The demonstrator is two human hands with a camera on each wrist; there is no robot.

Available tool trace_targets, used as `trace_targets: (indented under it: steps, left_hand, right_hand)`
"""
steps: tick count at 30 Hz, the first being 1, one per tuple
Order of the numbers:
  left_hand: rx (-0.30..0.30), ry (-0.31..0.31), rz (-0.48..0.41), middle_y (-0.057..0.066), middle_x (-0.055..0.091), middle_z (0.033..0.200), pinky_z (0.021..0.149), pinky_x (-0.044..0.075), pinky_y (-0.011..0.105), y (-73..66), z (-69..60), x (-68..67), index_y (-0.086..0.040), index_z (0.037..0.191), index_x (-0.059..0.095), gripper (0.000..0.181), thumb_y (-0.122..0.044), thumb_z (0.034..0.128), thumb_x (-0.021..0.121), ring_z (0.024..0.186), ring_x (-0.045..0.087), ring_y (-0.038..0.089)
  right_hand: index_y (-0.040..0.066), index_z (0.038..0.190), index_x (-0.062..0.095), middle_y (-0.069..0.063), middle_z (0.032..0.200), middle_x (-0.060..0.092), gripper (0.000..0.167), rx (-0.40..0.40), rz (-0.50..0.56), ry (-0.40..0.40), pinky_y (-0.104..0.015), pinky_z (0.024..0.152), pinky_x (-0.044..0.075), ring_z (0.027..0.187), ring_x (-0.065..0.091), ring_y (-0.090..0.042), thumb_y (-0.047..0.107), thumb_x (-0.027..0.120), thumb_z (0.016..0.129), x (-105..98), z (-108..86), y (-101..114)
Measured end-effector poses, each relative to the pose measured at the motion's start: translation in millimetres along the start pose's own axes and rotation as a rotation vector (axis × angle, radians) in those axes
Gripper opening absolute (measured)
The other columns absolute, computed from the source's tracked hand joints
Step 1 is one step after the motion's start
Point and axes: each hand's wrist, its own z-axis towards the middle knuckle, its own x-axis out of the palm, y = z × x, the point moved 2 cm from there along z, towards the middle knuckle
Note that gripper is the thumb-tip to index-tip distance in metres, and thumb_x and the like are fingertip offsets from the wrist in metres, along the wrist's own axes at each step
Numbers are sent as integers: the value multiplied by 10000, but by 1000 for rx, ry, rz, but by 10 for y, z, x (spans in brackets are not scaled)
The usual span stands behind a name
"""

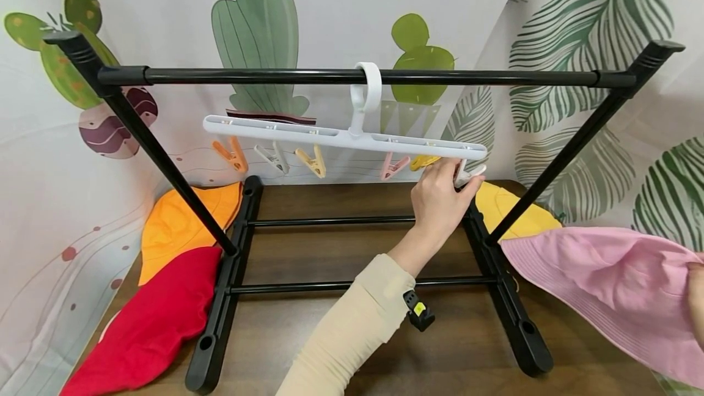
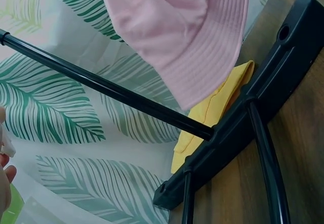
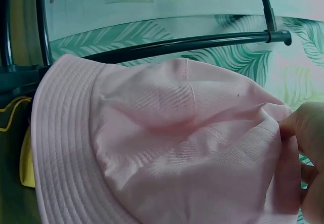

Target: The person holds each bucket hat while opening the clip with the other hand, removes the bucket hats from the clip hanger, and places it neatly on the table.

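A white hanger (image 1: 341,137) hangs by its hook from the black rack's top bar, tilted lower on the right. My left hand (image 1: 442,197) pinches the white clothespin (image 1: 467,174) at its right end. In the left wrist view only the fingers (image 2: 6,178) show, at the left edge. Along the hanger hang an orange clothespin (image 1: 233,154), a pale one, a light yellow one, a pink one (image 1: 393,167) and a yellow one beside my hand. At the right, my right hand (image 3: 309,143) pinches the crown of a pink bucket hat (image 3: 182,143), brim toward the rack.
The black rack (image 1: 231,286) stands on a brown wooden table (image 1: 352,347). Left of it lie an orange hat (image 1: 181,225) and a red hat (image 1: 159,316). A yellow hat (image 1: 511,209) lies behind the right foot. A patterned curtain (image 1: 341,17) hangs behind.
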Motion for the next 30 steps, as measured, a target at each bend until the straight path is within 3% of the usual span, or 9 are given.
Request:
trace_targets:
  steps: [1, 2, 3, 5, 8, 13, 21, 25, 30]
  left_hand:
    - [1, 3, 4, -98, 646, 905, 567, 459, 182, -1, -1, 0, -185, 996, 635, 350, -465, 790, 675, 795, 599, 51]
    - [2, 7, 9, -101, 644, 906, 567, 457, 178, -2, -2, 1, -187, 995, 634, 350, -469, 791, 672, 798, 598, 48]
    - [2, 10, 12, -103, 642, 906, 567, 456, 177, 0, -2, 5, -188, 993, 632, 350, -473, 792, 668, 799, 596, 46]
    - [2, 14, 14, -104, 641, 905, 565, 455, 179, 0, -4, 10, -189, 989, 632, 349, -476, 793, 666, 798, 595, 46]
    - [0, 20, 14, -109, 640, 906, 568, 455, 176, 2, -6, 18, -194, 992, 631, 349, -481, 795, 661, 799, 594, 42]
    - [-5, 30, 11, -113, 642, 913, 582, 459, 174, 2, -4, 12, -196, 998, 633, 344, -476, 799, 659, 807, 594, 36]
    - [-4, 45, 7, -107, 642, 927, 590, 460, 182, -16, -1, -4, -193, 1029, 624, 358, -466, 801, 661, 814, 596, 41]
    - [-11, 50, 4, -109, 640, 925, 588, 460, 186, -23, -1, -8, -197, 1029, 623, 355, -465, 801, 662, 814, 597, 43]
    - [-21, 60, 3, -107, 644, 935, 582, 457, 184, -37, -2, -15, -199, 1031, 624, 353, -468, 804, 657, 815, 599, 47]
  right_hand:
    - [228, 763, 545, 460, 795, 259, 255, 18, 3, 5, -43, 705, 203, 742, 223, 263, 198, 392, 964, -9, -18, 115]
    - [229, 733, 540, 465, 774, 265, 272, 38, -7, 13, -44, 686, 200, 727, 229, 262, 148, 392, 947, -24, -36, 235]
    - [355, 722, 505, 466, 760, 291, 364, 56, 13, 16, -39, 679, 201, 716, 259, 253, 73, 385, 918, -23, -46, 290]
    - [504, 775, 415, 459, 751, 378, 501, 35, 76, -16, -15, 682, 241, 714, 340, 236, 19, 424, 895, -18, -83, 360]
    - [475, 769, 468, 422, 712, 432, 483, 107, 139, -22, -10, 628, 275, 668, 384, 194, 4, 443, 874, -6, -112, 353]
    - [465, 773, 459, 409, 709, 425, 455, 173, 134, -18, -21, 634, 266, 674, 379, 175, 23, 421, 875, 10, -132, 259]
    - [486, 767, 402, 414, 754, 378, 484, 151, 116, 11, -39, 709, 226, 735, 326, 193, 24, 360, 905, 22, -110, 212]
    - [472, 761, 457, 415, 690, 414, 465, 152, 134, -32, -23, 615, 278, 639, 361, 186, 24, 428, 881, 34, -92, 179]
    - [411, 776, 567, 390, 687, 487, 458, 20, 177, -109, 15, 510, 296, 573, 416, 192, -38, 494, 824, 91, -95, 127]
